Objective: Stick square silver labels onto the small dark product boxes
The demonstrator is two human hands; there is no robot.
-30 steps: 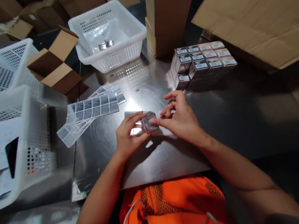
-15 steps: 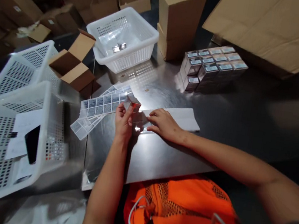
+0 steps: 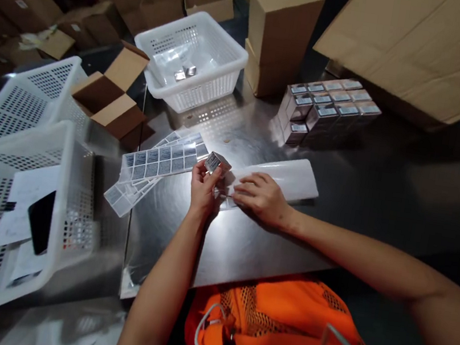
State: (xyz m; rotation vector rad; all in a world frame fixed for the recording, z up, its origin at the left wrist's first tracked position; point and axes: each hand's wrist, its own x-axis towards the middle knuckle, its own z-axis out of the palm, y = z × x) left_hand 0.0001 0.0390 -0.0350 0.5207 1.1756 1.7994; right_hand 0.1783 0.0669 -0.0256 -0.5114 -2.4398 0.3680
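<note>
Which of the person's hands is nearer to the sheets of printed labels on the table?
Left. The left hand, holding a small box, sits right beside the label sheets; the right hand rests farther off on a white strip.

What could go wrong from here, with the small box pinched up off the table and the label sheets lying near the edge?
1. The left hand holds the small box only by the fingertips, above the steel table; it might slip and drop.
2. The label sheets overhang the table's left edge, so a brush of the arm may push them off.
3. The right hand presses on the white strip; a stuck label could come out creased.
</note>
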